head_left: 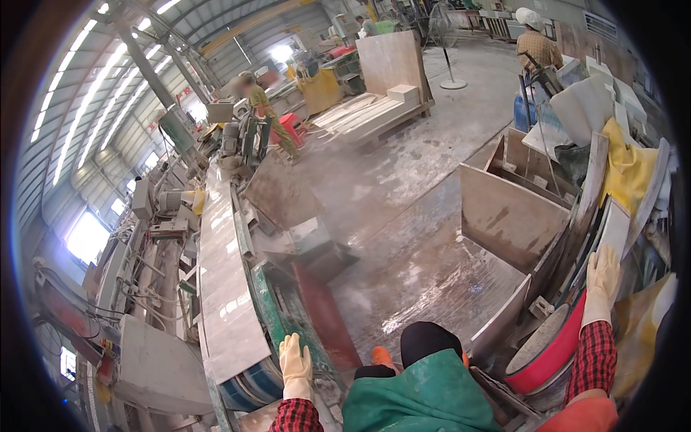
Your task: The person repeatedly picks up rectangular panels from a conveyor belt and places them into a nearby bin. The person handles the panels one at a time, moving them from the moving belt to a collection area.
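Note:
My left hand (296, 366), in a pale cream rubber glove, is at the lower left with its fingers up and slightly apart. It holds nothing I can see, and sits beside the end of a long grey stone slab (229, 295) that lies on a machine bed with a blue roller (252, 389). A green metal frame (268, 306) runs along the slab's right side. At the right, my right hand (602, 279), gloved alike, is stretched out near the lower end of a pale stone strip (613, 229); whether it touches the strip I cannot tell. A red-sided, grey-topped object (551, 349) is just left of that wrist.
Brown panels form an open box (512, 219) at the right. A yellow cloth (628, 169) hangs over boards. Ahead, the wet floor (403, 277) leads to a pallet of stone pieces (374, 119) and a standing fan (451, 72). One person (259, 101) stands far left, another (536, 47) far right.

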`<state>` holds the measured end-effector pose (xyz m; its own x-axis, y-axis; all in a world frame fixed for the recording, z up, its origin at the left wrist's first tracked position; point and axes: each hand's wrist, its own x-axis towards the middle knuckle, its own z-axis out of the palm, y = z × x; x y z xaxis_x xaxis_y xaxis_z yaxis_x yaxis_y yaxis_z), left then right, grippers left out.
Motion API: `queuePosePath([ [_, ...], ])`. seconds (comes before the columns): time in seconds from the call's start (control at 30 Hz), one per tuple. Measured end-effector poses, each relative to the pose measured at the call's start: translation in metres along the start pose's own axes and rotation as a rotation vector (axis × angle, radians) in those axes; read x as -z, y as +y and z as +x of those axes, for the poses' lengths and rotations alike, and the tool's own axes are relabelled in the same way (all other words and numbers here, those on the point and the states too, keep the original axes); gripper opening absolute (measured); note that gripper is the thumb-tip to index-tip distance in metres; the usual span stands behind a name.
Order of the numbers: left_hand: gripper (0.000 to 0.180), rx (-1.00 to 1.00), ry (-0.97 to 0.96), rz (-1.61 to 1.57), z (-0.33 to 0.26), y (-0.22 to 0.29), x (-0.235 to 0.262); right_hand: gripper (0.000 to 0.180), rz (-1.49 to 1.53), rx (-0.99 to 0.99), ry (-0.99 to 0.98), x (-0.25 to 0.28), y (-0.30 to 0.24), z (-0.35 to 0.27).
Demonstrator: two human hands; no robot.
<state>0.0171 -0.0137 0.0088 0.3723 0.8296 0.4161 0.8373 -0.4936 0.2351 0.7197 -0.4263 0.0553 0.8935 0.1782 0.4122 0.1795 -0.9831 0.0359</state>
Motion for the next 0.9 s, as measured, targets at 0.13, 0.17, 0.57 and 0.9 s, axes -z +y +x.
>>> queuePosePath([
  [0.13, 0.047, 0.0, 0.02, 0.005, -0.004, -0.003, 0.002, 0.05, 0.034, 0.01, -0.018, 0.008, -0.007, -0.004],
  [0.17, 0.047, 0.0, 0.019, -0.003, -0.004, -0.003, 0.002, 0.05, 0.041, 0.01, -0.015, 0.007, -0.006, -0.004],
  [0.57, 0.038, 0.017, -0.024, -0.031, 0.002, 0.008, 0.013, 0.042, 0.139, 0.097, 0.183, 0.002, -0.005, -0.017],
  [0.9, 0.035, 0.082, -0.035, -0.037, -0.004, 0.0, 0.008, 0.04, 0.165, 0.115, 0.154, 0.01, -0.01, -0.026],
])
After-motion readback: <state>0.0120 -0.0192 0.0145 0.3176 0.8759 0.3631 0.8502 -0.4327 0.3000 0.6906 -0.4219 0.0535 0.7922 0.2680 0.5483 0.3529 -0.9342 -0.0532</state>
